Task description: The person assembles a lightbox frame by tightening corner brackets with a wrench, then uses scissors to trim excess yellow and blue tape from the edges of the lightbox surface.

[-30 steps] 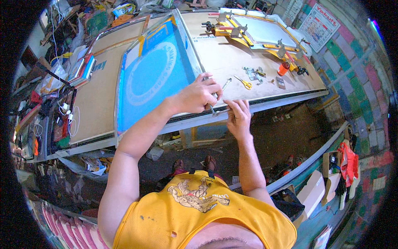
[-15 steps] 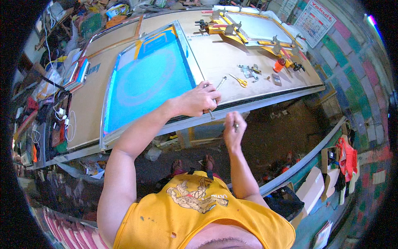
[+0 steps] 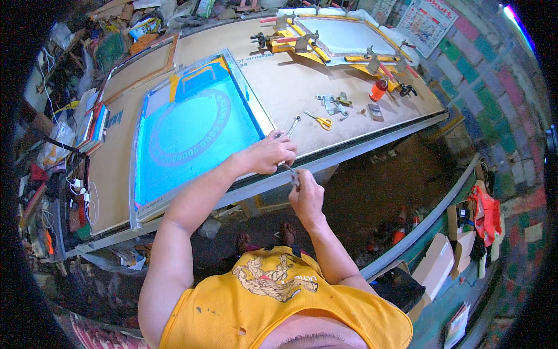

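Note:
My left hand (image 3: 268, 153) is closed over the near edge of the table, by the lower right corner of a blue screen-printing frame (image 3: 192, 128). A thin metal rod, perhaps a bolt, sticks out below its fingers. Just below and right, my right hand (image 3: 308, 195) is closed around a small grey metal piece (image 3: 294, 179) that meets the rod's end; its exact kind is hard to make out. A silver wrench (image 3: 294, 125) lies beside my left fingers. Right of it are yellow-handled scissors (image 3: 323, 123) and several loose metal hinge-like parts (image 3: 333, 104).
Yellow clamps (image 3: 314, 49) hold a white screen frame (image 3: 349, 36) at the back right. An orange-red bottle (image 3: 378, 89) stands near them. A wooden frame (image 3: 139, 67) and books (image 3: 96, 131) lie at left. A metal rail (image 3: 349, 156) runs along the table's front; cardboard boxes (image 3: 435, 264) sit lower right.
My right hand has moved left and down, bringing its metal piece to the rod under my left hand. The view has shifted slightly, and ring-shaped lettering on the blue screen shows more clearly.

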